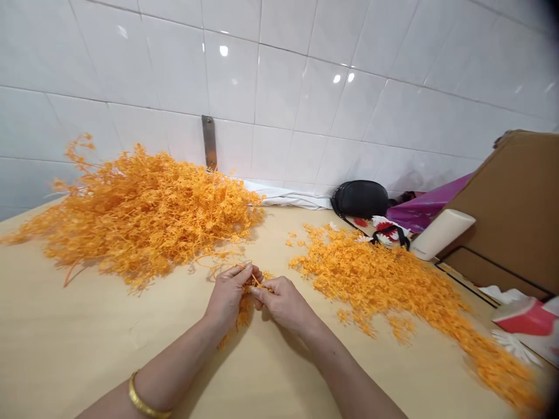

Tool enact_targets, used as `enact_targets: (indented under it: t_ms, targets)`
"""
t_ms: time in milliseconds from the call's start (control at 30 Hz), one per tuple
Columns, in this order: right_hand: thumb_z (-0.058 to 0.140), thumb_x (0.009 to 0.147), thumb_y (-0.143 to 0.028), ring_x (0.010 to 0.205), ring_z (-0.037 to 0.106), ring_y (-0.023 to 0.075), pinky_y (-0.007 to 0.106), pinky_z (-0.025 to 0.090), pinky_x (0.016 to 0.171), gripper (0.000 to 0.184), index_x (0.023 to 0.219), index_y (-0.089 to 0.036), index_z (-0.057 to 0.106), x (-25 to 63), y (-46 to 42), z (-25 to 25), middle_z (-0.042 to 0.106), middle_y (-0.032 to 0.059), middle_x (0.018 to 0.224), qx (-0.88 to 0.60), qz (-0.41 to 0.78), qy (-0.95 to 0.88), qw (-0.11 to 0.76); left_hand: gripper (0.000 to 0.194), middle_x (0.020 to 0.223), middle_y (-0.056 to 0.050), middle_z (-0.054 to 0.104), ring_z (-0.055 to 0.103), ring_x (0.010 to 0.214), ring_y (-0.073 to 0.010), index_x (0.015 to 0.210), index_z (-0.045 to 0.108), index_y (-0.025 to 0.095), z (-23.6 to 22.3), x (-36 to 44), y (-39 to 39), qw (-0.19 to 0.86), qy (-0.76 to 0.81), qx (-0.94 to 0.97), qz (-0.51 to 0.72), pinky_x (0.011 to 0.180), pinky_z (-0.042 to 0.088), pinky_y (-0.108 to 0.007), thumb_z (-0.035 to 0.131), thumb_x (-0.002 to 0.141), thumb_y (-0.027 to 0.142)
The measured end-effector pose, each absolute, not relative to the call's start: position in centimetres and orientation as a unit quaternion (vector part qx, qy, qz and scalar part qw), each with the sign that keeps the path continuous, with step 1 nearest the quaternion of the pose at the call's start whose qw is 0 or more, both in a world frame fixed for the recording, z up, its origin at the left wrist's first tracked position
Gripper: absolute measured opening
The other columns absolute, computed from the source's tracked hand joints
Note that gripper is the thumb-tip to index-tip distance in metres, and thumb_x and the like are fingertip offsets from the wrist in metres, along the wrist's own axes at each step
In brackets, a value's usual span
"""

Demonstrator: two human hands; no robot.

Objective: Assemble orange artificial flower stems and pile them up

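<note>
My left hand (pixel 227 294) and my right hand (pixel 283 302) are close together above the pale wooden tabletop (pixel 87 343). Both pinch a small orange plastic sprig (pixel 245 302), and its thin stems run between my fingers. The fingers hide part of the sprig. A large heap of tangled orange sprigs (pixel 140 215) lies to the left of my hands. A looser, spread-out layer of orange pieces (pixel 375 279) lies to the right. A gold bangle (pixel 146 401) circles my left wrist.
White tiles (pixel 279 81) form the wall behind the table, with a metal bracket (pixel 209 142) on them. Along the back stand a black bag (pixel 358 199) and a white cloth (pixel 283 195). A cream cylinder (pixel 442 234), purple plastic (pixel 428 203) and brown cardboard (pixel 510 198) sit at the right.
</note>
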State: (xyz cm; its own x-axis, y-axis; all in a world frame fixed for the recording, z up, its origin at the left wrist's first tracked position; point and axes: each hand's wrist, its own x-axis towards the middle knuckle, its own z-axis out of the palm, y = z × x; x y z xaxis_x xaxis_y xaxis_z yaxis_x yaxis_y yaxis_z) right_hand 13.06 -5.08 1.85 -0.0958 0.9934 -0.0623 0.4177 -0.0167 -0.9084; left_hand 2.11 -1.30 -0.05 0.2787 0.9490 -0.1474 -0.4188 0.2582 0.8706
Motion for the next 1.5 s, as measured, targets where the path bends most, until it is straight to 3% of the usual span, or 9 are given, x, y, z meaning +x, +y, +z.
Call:
enact_targets:
  t_ms: [200, 333, 567, 667, 800, 967, 1067, 1200, 1500]
  targets:
    - [0.046, 0.077, -0.041, 0.038, 0.031, 0.0048, 0.019, 0.023, 0.04, 0.04, 0.048, -0.014, 0.048, 14.0, -5.7, 3.4, 0.035, -0.0043, 0.041, -0.545, 0.422, -0.661, 0.297, 0.026, 0.054, -0.003, 0.054, 0.045, 0.041, -0.0069, 0.055, 0.057, 0.011, -0.6, 2.8, -1.2, 0.682, 0.359, 0.397, 0.498, 0.041, 0.034, -0.02, 0.062, 0.064, 0.034]
    - [0.05, 0.074, -0.046, 0.035, 0.022, 0.0032, 0.02, 0.015, 0.037, 0.042, 0.05, -0.012, 0.054, 14.6, -6.6, 4.2, 0.028, -0.0071, 0.036, -0.491, 0.523, -0.659, 0.226, 0.022, 0.057, -0.003, 0.056, 0.05, 0.049, -0.0091, 0.055, 0.057, 0.012, 0.0, 2.0, 0.2, 0.663, 0.393, 0.304, 0.56, 0.05, 0.041, -0.022, 0.063, 0.063, 0.032]
    - [0.058, 0.065, -0.041, 0.033, 0.035, 0.0034, 0.018, 0.022, 0.036, 0.035, 0.087, -0.013, 0.055, 15.0, -4.8, 1.8, 0.053, -0.0026, 0.054, -0.557, 0.554, -0.463, 0.41, 0.016, 0.07, -0.004, 0.059, 0.054, 0.064, -0.0118, 0.067, 0.062, 0.013, 0.5, 0.7, 0.4, 0.709, 0.365, 0.266, 0.542, 0.062, 0.043, -0.024, 0.065, 0.062, 0.028]
    - [0.066, 0.059, -0.035, 0.034, 0.031, 0.0023, 0.017, 0.02, 0.036, 0.043, 0.094, -0.015, 0.053, 14.5, -4.3, 1.2, 0.047, -0.0063, 0.052, -0.523, 0.587, -0.421, 0.452, 0.021, 0.071, -0.005, 0.06, 0.054, 0.064, -0.0124, 0.07, 0.064, 0.012, 0.4, 1.2, -0.3, 0.72, 0.354, 0.278, 0.528, 0.062, 0.042, -0.024, 0.067, 0.06, 0.03]
    - [0.067, 0.062, -0.038, 0.034, 0.024, 0.0014, 0.017, 0.015, 0.035, 0.049, 0.103, -0.018, 0.05, 13.3, -4.4, 1.2, 0.038, -0.0097, 0.048, -0.483, 0.599, -0.423, 0.478, 0.023, 0.063, -0.005, 0.06, 0.053, 0.058, -0.012, 0.07, 0.065, 0.01, 0.5, 1.9, -1.0, 0.749, 0.326, 0.291, 0.497, 0.059, 0.041, -0.025, 0.07, 0.058, 0.029]
    - [0.064, 0.063, -0.044, 0.032, 0.016, 0.0014, 0.019, 0.009, 0.034, 0.034, 0.075, -0.014, 0.053, 12.7, -4.6, 1.2, 0.029, -0.0106, 0.04, -0.49, 0.601, -0.446, 0.447, 0.019, 0.058, -0.004, 0.058, 0.052, 0.055, -0.0101, 0.064, 0.065, 0.01, 0.5, 2.2, -1.3, 0.743, 0.342, 0.298, 0.492, 0.054, 0.039, -0.022, 0.069, 0.058, 0.026]
    - [0.061, 0.065, -0.049, 0.031, 0.015, 0.0021, 0.02, 0.009, 0.034, 0.036, 0.06, -0.016, 0.047, 12.9, -5.0, 1.4, 0.025, -0.0108, 0.036, -0.497, 0.609, -0.475, 0.396, 0.017, 0.058, -0.004, 0.057, 0.049, 0.048, -0.009, 0.058, 0.061, 0.01, 0.5, 2.3, -1.4, 0.728, 0.357, 0.311, 0.497, 0.047, 0.037, -0.022, 0.067, 0.059, 0.026]
    - [0.055, 0.069, -0.051, 0.032, 0.016, 0.0031, 0.02, 0.009, 0.034, 0.038, 0.057, -0.016, 0.049, 13.4, -5.4, 2.0, 0.023, -0.0099, 0.036, -0.505, 0.595, -0.533, 0.328, 0.021, 0.048, -0.001, 0.051, 0.041, 0.037, -0.0073, 0.058, 0.058, 0.011, 0.5, 2.7, -1.6, 0.722, 0.391, 0.314, 0.476, 0.038, 0.029, -0.021, 0.064, 0.062, 0.03]
    - [0.049, 0.074, -0.05, 0.041, 0.021, 0.0057, 0.02, 0.016, 0.038, 0.039, 0.053, -0.016, 0.049, 14.1, -5.6, 2.9, 0.027, -0.0063, 0.044, -0.497, 0.535, -0.624, 0.279, 0.024, 0.049, -0.001, 0.05, 0.04, 0.039, -0.0066, 0.055, 0.057, 0.011, -0.3, 3.1, -1.6, 0.696, 0.394, 0.317, 0.509, 0.04, 0.028, -0.021, 0.067, 0.058, 0.032]
